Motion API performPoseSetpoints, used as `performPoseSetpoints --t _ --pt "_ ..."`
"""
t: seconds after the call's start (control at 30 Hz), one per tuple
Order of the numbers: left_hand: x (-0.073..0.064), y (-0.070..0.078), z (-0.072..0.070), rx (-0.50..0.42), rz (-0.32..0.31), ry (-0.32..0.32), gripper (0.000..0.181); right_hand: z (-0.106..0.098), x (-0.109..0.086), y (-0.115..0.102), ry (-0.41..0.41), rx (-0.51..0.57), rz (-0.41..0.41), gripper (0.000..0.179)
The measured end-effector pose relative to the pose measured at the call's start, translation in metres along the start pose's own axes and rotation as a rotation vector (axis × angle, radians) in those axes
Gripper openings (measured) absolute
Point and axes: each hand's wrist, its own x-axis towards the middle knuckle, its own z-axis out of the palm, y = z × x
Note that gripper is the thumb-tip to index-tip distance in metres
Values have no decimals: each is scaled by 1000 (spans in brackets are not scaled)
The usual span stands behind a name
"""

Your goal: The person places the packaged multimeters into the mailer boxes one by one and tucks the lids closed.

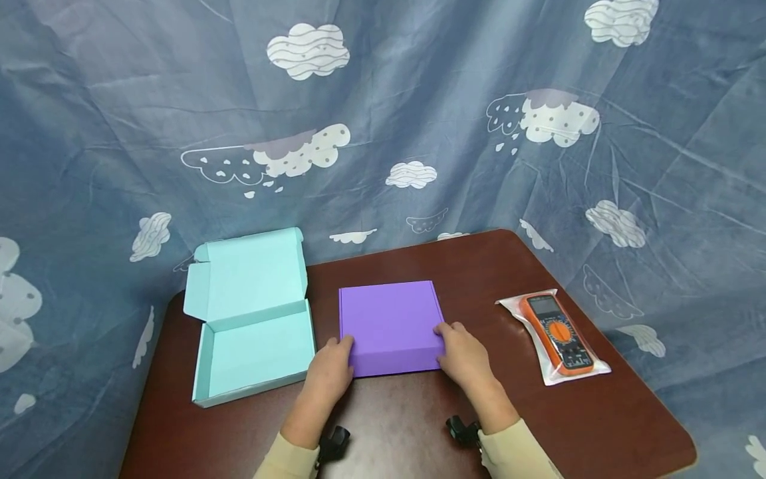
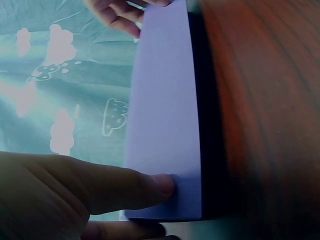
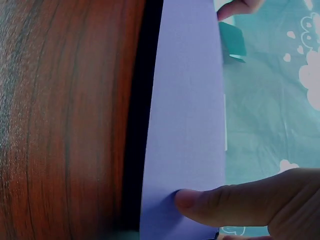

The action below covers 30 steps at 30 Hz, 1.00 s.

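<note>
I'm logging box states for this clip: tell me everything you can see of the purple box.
The purple box is a shallow, plain rectangular carton that looks like cardboard. Its lid is closed, top facing up. It is over the brown table, between the open turquoise box and the orange multimeter. The left hand grips its left near corner and the right hand its right near corner, thumbs against the near wall. Whether its underside fully touches the table cannot be told.

No lettering or number can be read. Right of the flat purple cardboard box (image 1: 389,313), the orange-and-black plastic multimeter (image 1: 556,332) in its clear plastic bag (image 1: 542,352) carries small pale markings (image 1: 553,318) around its round orange dial (image 1: 560,332), too small to make out.
</note>
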Motion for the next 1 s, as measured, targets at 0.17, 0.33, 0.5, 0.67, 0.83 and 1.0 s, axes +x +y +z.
performPoseSetpoints --t 0.17,0.33,0.5,0.67,0.83,1.0 --pt "3 1 6 42 -16 34 41 3 3 -5 32 -23 8 44" --pt "3 1 13 78 -32 64 39 8 4 -6 72 -40 3 46" --pt "4 1 19 103 -32 97 37 11 4 -4 112 -41 1 48" --pt "6 2 23 141 -46 132 34 12 6 -3 108 -39 23 48" --pt "9 6 21 183 -64 137 27 14 10 -1 110 -33 34 47" --pt "11 9 21 195 -55 119 22 15 14 3 104 -23 53 46"
